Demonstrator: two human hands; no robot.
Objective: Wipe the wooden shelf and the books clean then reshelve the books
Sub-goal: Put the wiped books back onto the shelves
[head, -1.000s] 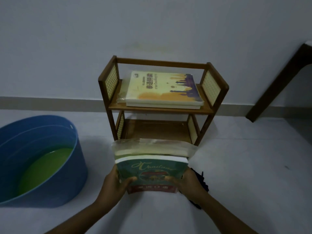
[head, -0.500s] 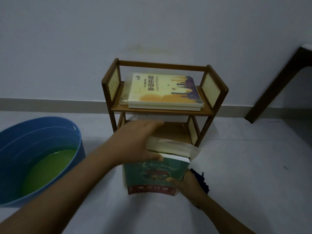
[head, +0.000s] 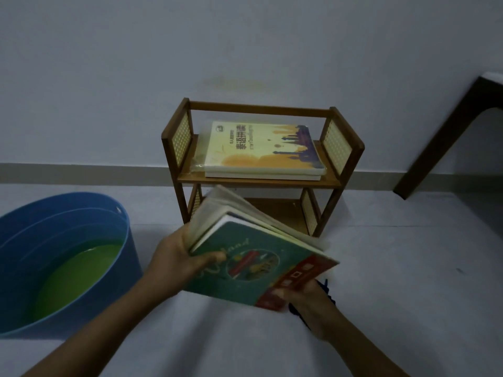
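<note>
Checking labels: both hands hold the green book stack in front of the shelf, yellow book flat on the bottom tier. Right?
Not quite. In the head view the yellow book lies flat on the top tier of the shelf, not the bottom. The rest holds: left hand and right hand hold the green book stack in front of it.

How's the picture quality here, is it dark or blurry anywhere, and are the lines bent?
Head view: dim, bluish light overall; soft shadows lie under both arms. The green book is slightly motion-blurred, its title hard to read, while the yellow book on the wooden shelf stays sharper. Wide-angle distortion bows the baseboard. No glare.
</note>
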